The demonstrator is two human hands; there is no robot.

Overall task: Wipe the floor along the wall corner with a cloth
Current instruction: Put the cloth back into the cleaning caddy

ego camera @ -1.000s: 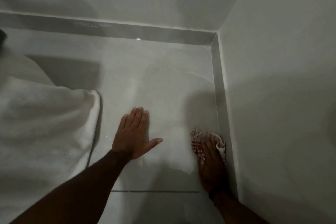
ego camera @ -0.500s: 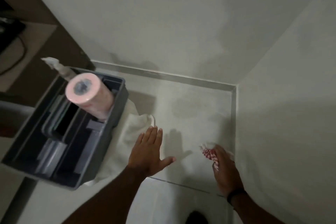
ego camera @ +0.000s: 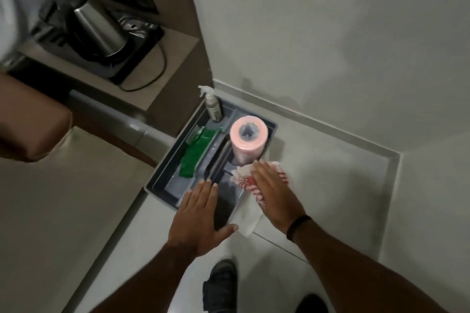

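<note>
The red-and-white checked cloth [ego camera: 245, 181] hangs under my right hand [ego camera: 274, 195], its white part draped over the near right corner of a grey caddy [ego camera: 162, 192]. My right hand lies palm down on the cloth with fingers stretched out, holding it there. Just left of it, my left hand [ego camera: 198, 221] hovers flat and open over the caddy's near edge, holding nothing. The pale tiled floor [ego camera: 343, 180] runs to the wall corner at the right, edged by a grey skirting strip [ego camera: 390, 185].
The caddy holds a pink roll [ego camera: 248, 134], a spray bottle [ego camera: 213, 107] and a green cloth [ego camera: 194, 157]. A steel kettle [ego camera: 94, 25] with its cord sits on a low shelf at the upper left. My dark shoes [ego camera: 221, 284] show at the bottom.
The view has risen and swung left, away from the corner. My right hand has lifted the cloth off the floor by the skirting and carried it left onto the caddy's edge; my left hand left the floor.
</note>
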